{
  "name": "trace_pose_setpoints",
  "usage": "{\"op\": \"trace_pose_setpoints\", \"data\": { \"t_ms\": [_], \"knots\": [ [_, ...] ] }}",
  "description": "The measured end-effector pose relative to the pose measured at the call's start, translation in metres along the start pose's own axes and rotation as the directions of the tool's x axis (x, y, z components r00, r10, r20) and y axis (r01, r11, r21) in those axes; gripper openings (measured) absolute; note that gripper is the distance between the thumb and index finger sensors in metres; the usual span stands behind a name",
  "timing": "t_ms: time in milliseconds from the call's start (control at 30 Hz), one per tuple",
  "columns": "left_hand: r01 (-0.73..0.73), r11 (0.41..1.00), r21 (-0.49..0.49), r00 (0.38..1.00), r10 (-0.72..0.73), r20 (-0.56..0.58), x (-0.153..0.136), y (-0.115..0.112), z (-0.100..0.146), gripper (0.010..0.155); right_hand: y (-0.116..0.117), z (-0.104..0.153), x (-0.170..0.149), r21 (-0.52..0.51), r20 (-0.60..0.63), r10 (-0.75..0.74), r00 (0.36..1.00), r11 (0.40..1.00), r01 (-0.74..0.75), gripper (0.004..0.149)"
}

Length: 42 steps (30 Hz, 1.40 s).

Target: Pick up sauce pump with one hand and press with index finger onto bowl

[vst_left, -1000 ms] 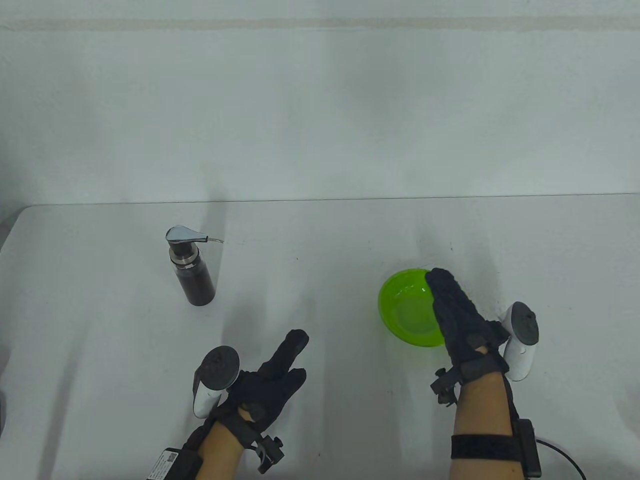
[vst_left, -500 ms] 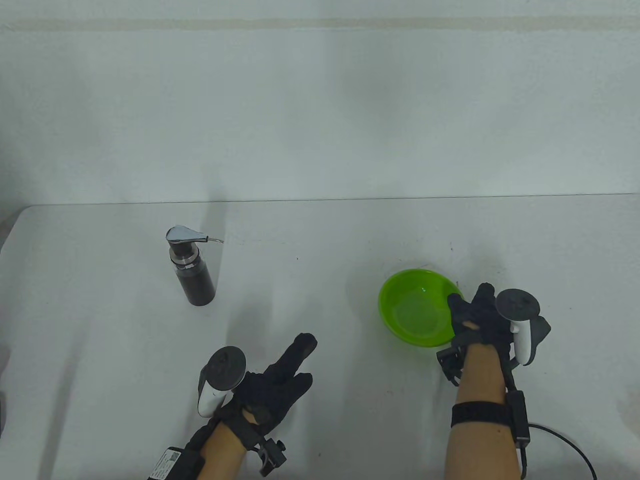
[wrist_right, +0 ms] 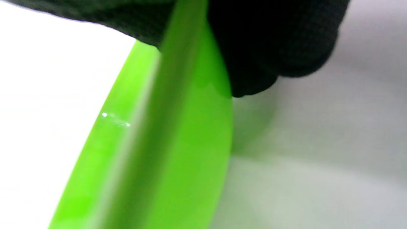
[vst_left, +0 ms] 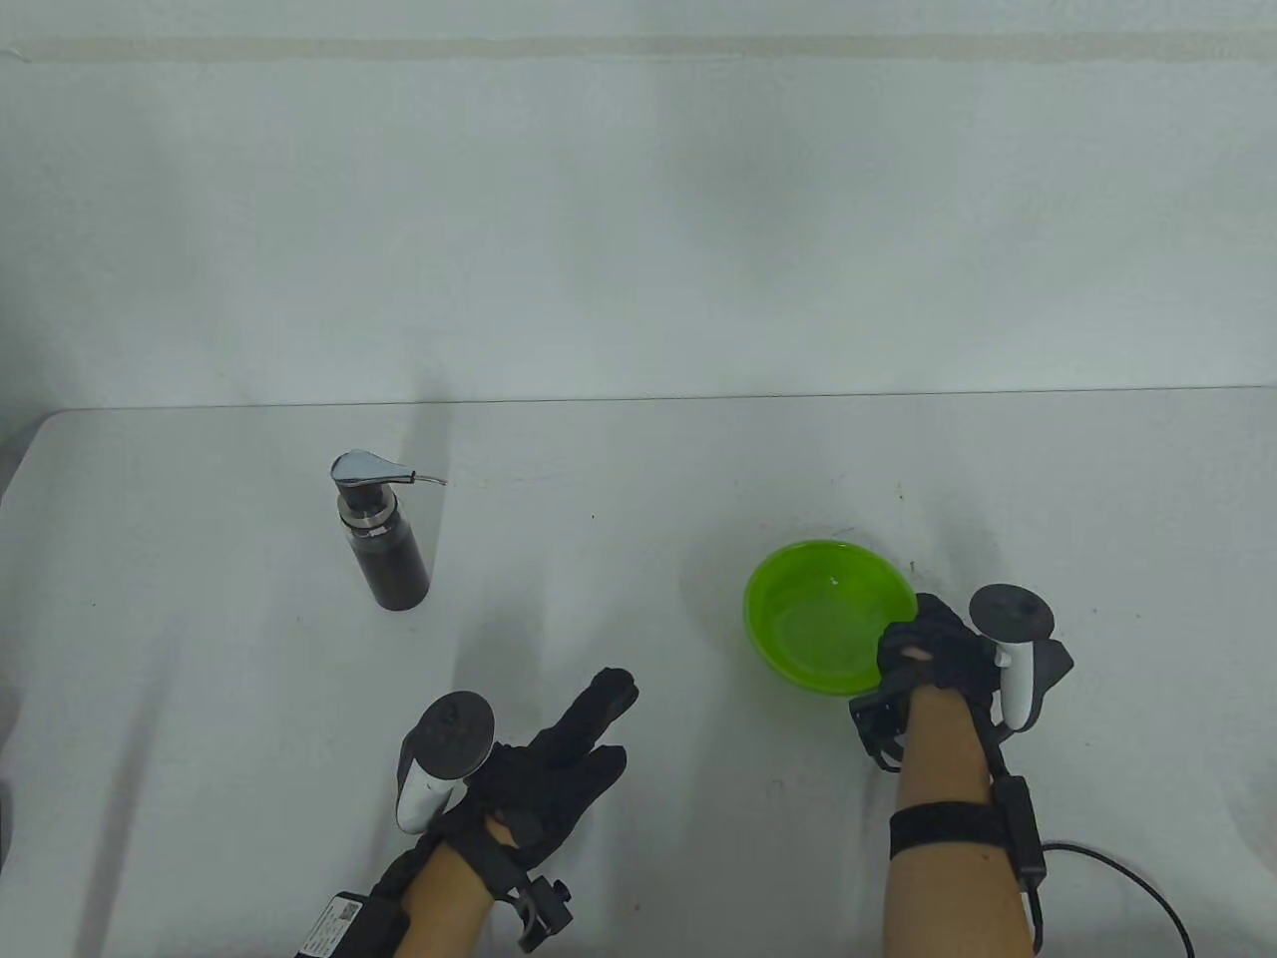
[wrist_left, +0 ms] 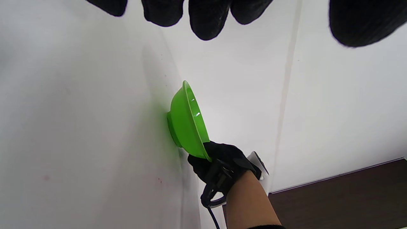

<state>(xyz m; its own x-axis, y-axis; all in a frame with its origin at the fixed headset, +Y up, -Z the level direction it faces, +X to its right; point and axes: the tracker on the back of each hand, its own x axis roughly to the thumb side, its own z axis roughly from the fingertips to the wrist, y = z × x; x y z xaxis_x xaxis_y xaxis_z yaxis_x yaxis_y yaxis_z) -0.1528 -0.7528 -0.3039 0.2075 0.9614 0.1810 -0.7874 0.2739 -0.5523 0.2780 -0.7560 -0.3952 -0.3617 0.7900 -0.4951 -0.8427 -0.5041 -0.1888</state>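
Hovering nearest, at the table's front edge: left hand [vst_left: 544, 768], fingers spread, gripping nothing. Pinching the rim of the green bowl [vst_left: 813, 619] just beyond: right hand [vst_left: 938, 649], fingers curled over the near-right edge, bowl seemingly tipping off the table [vst_left: 638, 479] in the left wrist view, though hard telling how far. Risking a slip of that thin, slick rim and a bowl skidding away. Standing farther back, well apart to the left: sauce pump [vst_left: 381, 529], upright, untouched, spout pointing right. Risking toppling under a hasty one-handed grab, or squirting outside the bowl with the spout misaimed.
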Motion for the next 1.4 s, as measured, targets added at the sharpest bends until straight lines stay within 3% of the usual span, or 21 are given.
{"op": "trace_pose_setpoints", "data": {
  "t_ms": [100,233,333,433,533,700,1033,1400],
  "knots": [
    [-0.003,1.0,0.025,1.0,0.003,-0.001,0.001,0.005,0.001,0.089,0.001,0.021,0.017,-0.002,0.093,-0.01,0.996,1.0,0.011,0.054],
    [-0.04,0.994,0.104,0.999,0.039,0.012,0.004,0.016,0.008,0.089,0.021,0.056,0.047,0.166,0.162,-0.064,0.985,0.985,0.036,0.054],
    [-0.043,0.986,0.159,0.999,0.039,0.023,0.008,0.024,0.014,0.089,0.041,0.087,0.068,0.208,0.256,0.041,0.966,0.973,-0.096,0.053],
    [-0.039,0.953,0.302,0.999,0.026,0.047,0.012,0.031,0.022,0.089,0.062,0.111,0.076,0.214,0.311,0.124,0.942,0.957,-0.197,0.053],
    [-0.06,0.942,0.331,0.998,0.051,0.034,0.012,0.036,0.026,0.089,0.084,0.125,0.07,0.28,0.339,0.135,0.931,0.93,-0.237,0.053],
    [-0.054,0.945,0.322,0.999,0.053,0.01,0.008,0.035,0.026,0.089,0.102,0.125,0.048,0.401,0.287,0.029,0.958,0.904,-0.148,0.052],
    [-0.008,0.968,0.253,0.999,0.017,-0.031,0.003,0.028,0.018,0.089,0.115,0.11,0.026,0.405,0.265,0.089,0.96,0.893,-0.195,0.052],
    [0.014,0.97,0.243,0.999,-0.001,-0.052,0.002,0.027,0.018,0.089,0.115,0.105,0.022,0.457,0.26,0.103,0.96,0.863,-0.216,0.056]
  ]
}}
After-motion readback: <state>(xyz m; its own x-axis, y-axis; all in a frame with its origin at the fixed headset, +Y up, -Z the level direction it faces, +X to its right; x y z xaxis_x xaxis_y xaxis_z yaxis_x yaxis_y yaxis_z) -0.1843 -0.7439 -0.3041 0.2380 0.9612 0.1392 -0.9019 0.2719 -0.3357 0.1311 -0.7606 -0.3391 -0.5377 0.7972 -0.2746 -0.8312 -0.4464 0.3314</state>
